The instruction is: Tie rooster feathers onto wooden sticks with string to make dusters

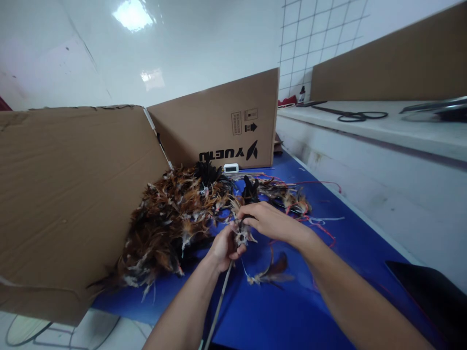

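1 head-worn camera looks forward and down, from close above, at 2 hands (265, 218) over a blue tabletop (270, 313).

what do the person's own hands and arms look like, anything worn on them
Both the left hand and the right hand are ungloved. The left forearm and right forearm are bare as far as the picture shows, slim and narrowing toward the hands, with no sleeve, watch or bracelet in view. Whether any ring is worn is too small to tell.
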{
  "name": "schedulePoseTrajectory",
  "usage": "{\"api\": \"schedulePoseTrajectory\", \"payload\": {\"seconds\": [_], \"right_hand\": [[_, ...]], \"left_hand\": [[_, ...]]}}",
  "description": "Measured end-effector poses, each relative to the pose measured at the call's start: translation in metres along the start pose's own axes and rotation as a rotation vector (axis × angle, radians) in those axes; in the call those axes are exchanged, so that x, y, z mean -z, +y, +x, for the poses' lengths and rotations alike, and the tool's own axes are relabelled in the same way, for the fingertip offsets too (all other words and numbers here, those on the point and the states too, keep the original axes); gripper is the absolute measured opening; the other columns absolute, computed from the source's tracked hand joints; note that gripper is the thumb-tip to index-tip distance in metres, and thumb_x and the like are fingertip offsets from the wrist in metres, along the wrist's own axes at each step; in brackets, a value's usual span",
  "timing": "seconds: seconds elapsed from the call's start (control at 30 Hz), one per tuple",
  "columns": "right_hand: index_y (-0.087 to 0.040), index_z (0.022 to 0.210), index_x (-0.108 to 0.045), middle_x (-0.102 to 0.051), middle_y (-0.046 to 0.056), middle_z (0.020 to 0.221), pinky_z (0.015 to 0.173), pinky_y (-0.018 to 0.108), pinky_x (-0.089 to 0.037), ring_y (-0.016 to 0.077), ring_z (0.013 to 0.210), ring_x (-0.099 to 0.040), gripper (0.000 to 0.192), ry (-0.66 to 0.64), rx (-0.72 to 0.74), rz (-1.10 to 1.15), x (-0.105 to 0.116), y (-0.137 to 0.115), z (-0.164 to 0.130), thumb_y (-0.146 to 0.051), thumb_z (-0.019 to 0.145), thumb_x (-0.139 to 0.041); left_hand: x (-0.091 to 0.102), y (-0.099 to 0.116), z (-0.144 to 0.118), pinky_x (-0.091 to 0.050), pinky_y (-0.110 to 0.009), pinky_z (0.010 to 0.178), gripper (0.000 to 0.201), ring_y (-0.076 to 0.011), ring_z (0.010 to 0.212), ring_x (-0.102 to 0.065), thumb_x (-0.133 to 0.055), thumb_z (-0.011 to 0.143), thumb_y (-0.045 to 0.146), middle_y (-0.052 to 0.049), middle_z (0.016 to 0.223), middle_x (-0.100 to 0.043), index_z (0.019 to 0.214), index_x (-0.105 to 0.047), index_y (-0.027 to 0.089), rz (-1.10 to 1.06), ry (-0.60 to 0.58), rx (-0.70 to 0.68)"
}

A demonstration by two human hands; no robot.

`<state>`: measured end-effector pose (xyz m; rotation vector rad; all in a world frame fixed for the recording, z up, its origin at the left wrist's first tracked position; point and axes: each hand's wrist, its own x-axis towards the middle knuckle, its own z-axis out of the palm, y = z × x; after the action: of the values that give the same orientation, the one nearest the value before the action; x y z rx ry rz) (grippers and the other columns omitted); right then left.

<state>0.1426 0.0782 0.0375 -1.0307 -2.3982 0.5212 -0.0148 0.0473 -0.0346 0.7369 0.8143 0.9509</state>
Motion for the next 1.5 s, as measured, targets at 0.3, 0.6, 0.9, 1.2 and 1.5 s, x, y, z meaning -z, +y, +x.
{"api": "schedulePoseTrajectory", "payload": {"seconds": [0.3, 0.6, 0.9, 1.2, 1.5], "right_hand": [[-0.020, 0.086, -0.064, -0.067, 0.003, 0.085, 0.075, 0.025, -0.040, 0.0172, 0.083, -0.059, 0.019, 0.010, 0.012, -0.025, -0.003, 0.002, 0.002, -0.012, 0.076, -0.049], [-0.019, 0.087, -0.062, -0.064, 0.004, 0.088, 0.078, 0.028, -0.041, 0.0171, 0.084, -0.058, 0.016, 0.107, 0.052, -0.064, -0.008, 0.008, 0.008, -0.014, 0.077, -0.051], [-0.021, 0.092, -0.060, -0.061, 0.006, 0.094, 0.085, 0.033, -0.041, 0.0198, 0.091, -0.056, 0.015, 0.526, 0.097, -0.146, 0.025, -0.019, -0.009, -0.021, 0.084, -0.048], [-0.024, 0.092, -0.063, -0.064, 0.004, 0.091, 0.079, 0.030, -0.042, 0.0192, 0.088, -0.057, 0.017, -0.052, 0.102, -0.091, 0.000, -0.040, -0.047, -0.023, 0.084, -0.048], [-0.019, 0.088, -0.061, -0.060, 0.007, 0.092, 0.083, 0.035, -0.039, 0.0223, 0.091, -0.054, 0.015, -0.253, -0.067, -0.201, -0.051, 0.005, -0.076, -0.016, 0.074, -0.058]], "left_hand": [[-0.006, -0.002, -0.006, -0.010, -0.012, 0.032, 0.035, -0.0027, 0.042, -0.042, -0.062, 0.070, 0.047, 0.003, 0.067, -0.049, 0.085, -0.050, 0.017, 0.180, -0.017, -0.103], [-0.006, -0.003, -0.006, -0.011, -0.013, 0.032, 0.033, -0.0018, 0.040, -0.036, -0.062, 0.071, 0.046, 0.005, 0.060, -0.043, 0.080, -0.049, 0.017, 0.169, -0.011, -0.151], [-0.002, 0.002, -0.004, -0.013, -0.014, 0.034, 0.033, -0.0013, 0.038, -0.034, -0.064, 0.070, 0.044, 0.002, 0.060, -0.051, 0.075, -0.051, 0.014, 0.056, 0.019, -0.148], [0.006, 0.004, 0.002, -0.010, -0.013, 0.032, 0.034, 0.0000, 0.037, -0.032, -0.065, 0.069, 0.041, 0.002, 0.064, -0.052, 0.079, -0.050, 0.013, -0.056, -0.003, -0.174], [0.007, 0.005, 0.001, -0.009, -0.012, 0.033, 0.032, 0.0002, 0.040, -0.036, -0.067, 0.068, 0.037, -0.002, 0.074, -0.055, 0.078, -0.049, 0.013, -0.100, -0.016, -0.173]]}}
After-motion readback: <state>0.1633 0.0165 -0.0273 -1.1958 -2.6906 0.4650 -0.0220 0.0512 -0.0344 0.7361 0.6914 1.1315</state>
